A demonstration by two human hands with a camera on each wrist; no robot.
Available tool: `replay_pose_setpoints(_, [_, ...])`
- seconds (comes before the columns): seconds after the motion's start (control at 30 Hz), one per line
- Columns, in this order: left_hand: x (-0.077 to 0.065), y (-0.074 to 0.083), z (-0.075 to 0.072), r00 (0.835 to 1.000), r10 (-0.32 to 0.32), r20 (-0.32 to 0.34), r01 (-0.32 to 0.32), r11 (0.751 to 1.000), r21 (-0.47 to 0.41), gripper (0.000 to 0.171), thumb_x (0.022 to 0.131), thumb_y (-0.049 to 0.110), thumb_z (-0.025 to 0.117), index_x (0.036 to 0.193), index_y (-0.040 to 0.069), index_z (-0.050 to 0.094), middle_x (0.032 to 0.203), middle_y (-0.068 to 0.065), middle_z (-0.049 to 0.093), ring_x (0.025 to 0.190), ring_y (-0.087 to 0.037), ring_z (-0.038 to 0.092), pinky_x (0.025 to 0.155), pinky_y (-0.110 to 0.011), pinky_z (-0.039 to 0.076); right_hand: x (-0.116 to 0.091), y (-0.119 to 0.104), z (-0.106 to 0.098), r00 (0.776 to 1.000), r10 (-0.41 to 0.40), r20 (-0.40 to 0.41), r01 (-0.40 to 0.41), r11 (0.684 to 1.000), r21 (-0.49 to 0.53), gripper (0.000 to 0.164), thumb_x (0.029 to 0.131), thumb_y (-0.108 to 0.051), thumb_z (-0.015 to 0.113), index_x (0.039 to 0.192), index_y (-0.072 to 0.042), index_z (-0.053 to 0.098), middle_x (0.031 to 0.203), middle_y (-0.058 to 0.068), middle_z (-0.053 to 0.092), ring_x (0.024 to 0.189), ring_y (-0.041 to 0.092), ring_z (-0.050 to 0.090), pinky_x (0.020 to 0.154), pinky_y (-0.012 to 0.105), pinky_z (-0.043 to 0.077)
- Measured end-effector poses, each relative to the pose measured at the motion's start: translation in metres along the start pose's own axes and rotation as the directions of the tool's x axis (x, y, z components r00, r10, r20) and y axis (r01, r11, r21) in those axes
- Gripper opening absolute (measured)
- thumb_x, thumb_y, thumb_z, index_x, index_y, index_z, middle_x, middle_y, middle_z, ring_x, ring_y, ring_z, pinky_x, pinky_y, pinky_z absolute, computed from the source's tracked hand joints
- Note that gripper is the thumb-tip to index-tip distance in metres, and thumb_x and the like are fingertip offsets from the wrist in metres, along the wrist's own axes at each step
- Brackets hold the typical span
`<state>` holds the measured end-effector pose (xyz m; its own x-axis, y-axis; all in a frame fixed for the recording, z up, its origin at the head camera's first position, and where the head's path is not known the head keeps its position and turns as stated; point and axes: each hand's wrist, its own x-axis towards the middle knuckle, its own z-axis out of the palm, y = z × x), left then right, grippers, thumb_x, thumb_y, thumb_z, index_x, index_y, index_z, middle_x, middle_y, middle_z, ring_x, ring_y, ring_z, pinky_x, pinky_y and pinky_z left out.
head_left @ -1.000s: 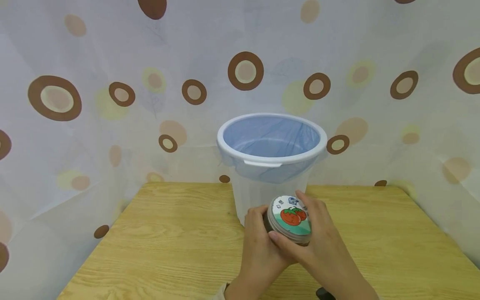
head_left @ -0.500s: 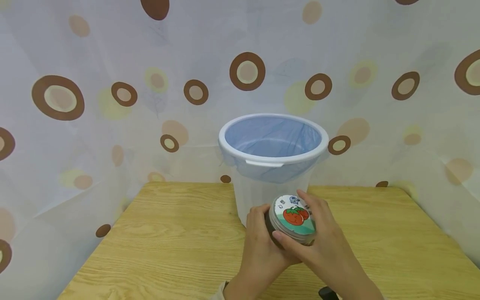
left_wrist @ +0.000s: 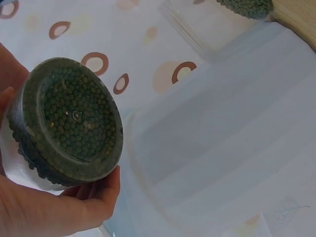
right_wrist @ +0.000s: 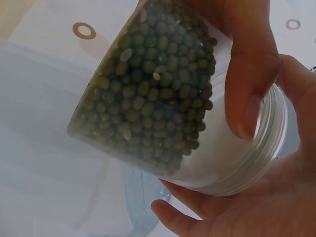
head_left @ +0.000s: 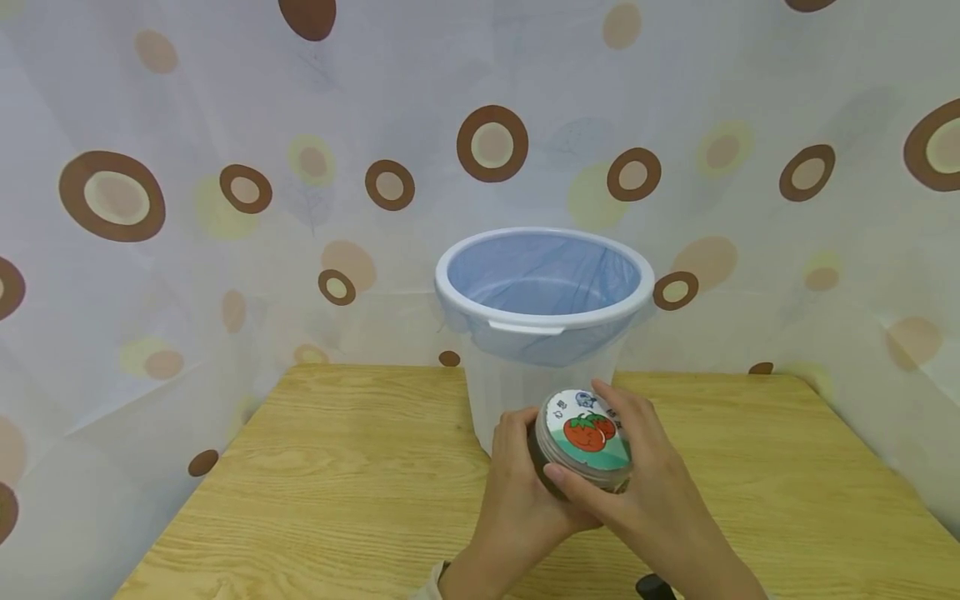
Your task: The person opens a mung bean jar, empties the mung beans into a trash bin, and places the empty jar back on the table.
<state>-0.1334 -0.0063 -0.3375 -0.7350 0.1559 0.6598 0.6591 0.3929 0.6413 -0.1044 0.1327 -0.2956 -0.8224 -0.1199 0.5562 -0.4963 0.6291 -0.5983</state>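
A clear jar [right_wrist: 143, 94] holds green mung beans, heaped toward its base. Its round lid [head_left: 588, 437] carries a picture of red tomatoes on white and green. In the head view the jar is held tilted in front of the bin, lid toward me. My left hand [head_left: 517, 500] grips the jar's body from the left. My right hand [head_left: 648, 479] holds the lid's rim, thumb on its near edge and fingers at the far side. The left wrist view shows the jar's round base [left_wrist: 79, 118], with beans visible through it.
A white bin [head_left: 543, 321] with a blue liner stands just behind the jar on the wooden table [head_left: 337, 500]. A curtain [head_left: 420, 83] patterned with brown rings hangs around the table. A clump of green beans [left_wrist: 247, 6] shows at the left wrist view's top edge.
The right hand has shifted slightly to the right with the lid, and a little more of the lid's label shows. Both hands keep their hold; the bin stays put.
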Motion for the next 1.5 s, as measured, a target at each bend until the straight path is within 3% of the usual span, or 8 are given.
replay_pose_setpoints(0.37, [0.001, 0.000, -0.005, 0.993, -0.070, 0.091, 0.078, 0.993, -0.092, 0.080, 0.059, 0.013, 0.088, 0.124, 0.007, 0.040, 0.118, 0.001, 0.045, 0.108, -0.014, 0.046, 0.091, -0.031, 0.046, 0.000, 0.000, -0.002, 1.000, 0.001, 0.028, -0.001, 1.000, 0.025, 0.078, 0.082, -0.029, 0.078, 0.145, -0.013, 0.036, 0.137, 0.003, 0.042, 0.110, 0.017, 0.052, 0.085, 0.040, 0.050])
replay_pose_setpoints(1.03, [0.004, 0.002, -0.010, 0.975, -0.144, 0.170, 0.175, 0.967, -0.186, 0.078, 0.063, 0.014, 0.085, 0.127, 0.012, 0.041, 0.121, 0.004, 0.045, 0.111, -0.014, 0.047, 0.094, -0.034, 0.044, 0.004, 0.006, -0.008, 0.997, -0.044, 0.059, 0.039, 0.997, 0.073, 0.076, 0.082, -0.021, 0.077, 0.146, -0.014, 0.037, 0.134, -0.001, 0.044, 0.108, 0.011, 0.050, 0.085, 0.026, 0.048])
replay_pose_setpoints(1.3, [0.004, 0.000, -0.010, 0.973, -0.124, 0.194, 0.169, 0.957, -0.235, 0.077, 0.064, 0.014, 0.086, 0.127, 0.013, 0.041, 0.122, 0.003, 0.046, 0.112, -0.015, 0.048, 0.095, -0.033, 0.043, 0.006, 0.010, -0.013, 0.993, -0.069, 0.095, 0.054, 0.987, 0.153, 0.074, 0.083, -0.015, 0.076, 0.146, -0.023, 0.038, 0.136, -0.002, 0.044, 0.108, 0.009, 0.049, 0.086, 0.020, 0.046])
replay_pose_setpoints(1.5, [0.003, 0.002, -0.011, 0.968, -0.140, 0.210, 0.197, 0.939, -0.281, 0.078, 0.064, 0.015, 0.087, 0.127, 0.016, 0.041, 0.122, 0.004, 0.048, 0.109, -0.013, 0.050, 0.092, -0.030, 0.046, 0.006, 0.010, -0.018, 0.993, -0.041, 0.113, 0.022, 0.987, 0.161, 0.074, 0.084, -0.015, 0.075, 0.146, -0.031, 0.038, 0.138, -0.002, 0.043, 0.108, 0.009, 0.048, 0.084, 0.024, 0.046])
